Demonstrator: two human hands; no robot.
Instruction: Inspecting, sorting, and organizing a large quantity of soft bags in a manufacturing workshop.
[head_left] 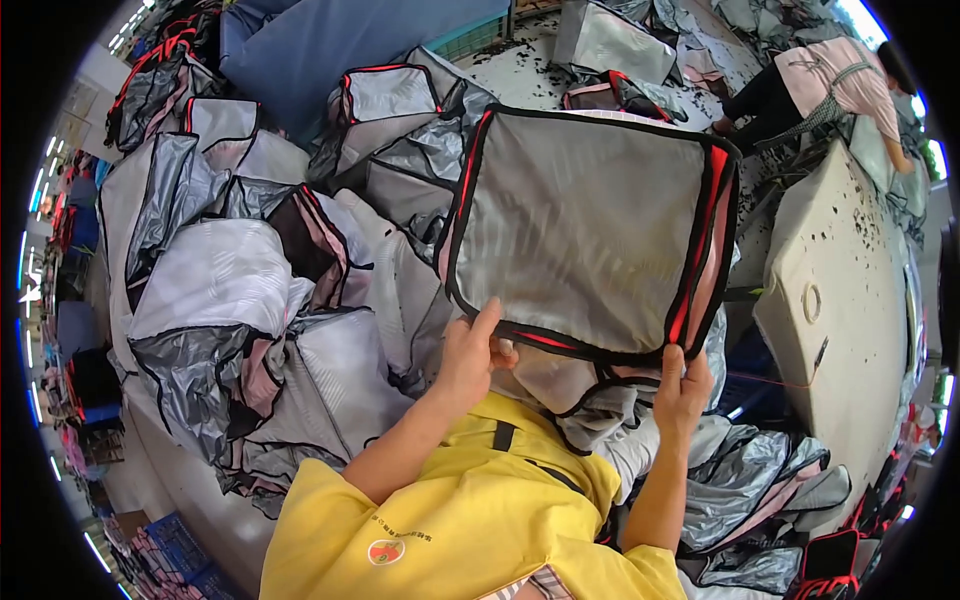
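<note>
A boxy grey fabric bag piece (580,230) with black edge binding and red strips is held up in front of me. Its flat square panel faces me, and a pink side shows along the right edge. My left hand (468,355) grips the lower left edge, thumb on the panel side. At the lower right corner, my right hand (683,390) pinches the black and red edge between thumb and fingers. More grey and pink fabric (590,400) hangs below the panel, between my hands and my yellow apron.
Piled silver and grey bag pieces (215,280) lie to the left, and more silver fabric (750,480) at the lower right. A pale table (835,320) stands on the right with scraps on it. Beyond it a co-worker in pink (825,75) bends over. Blue cloth (350,50) stands behind.
</note>
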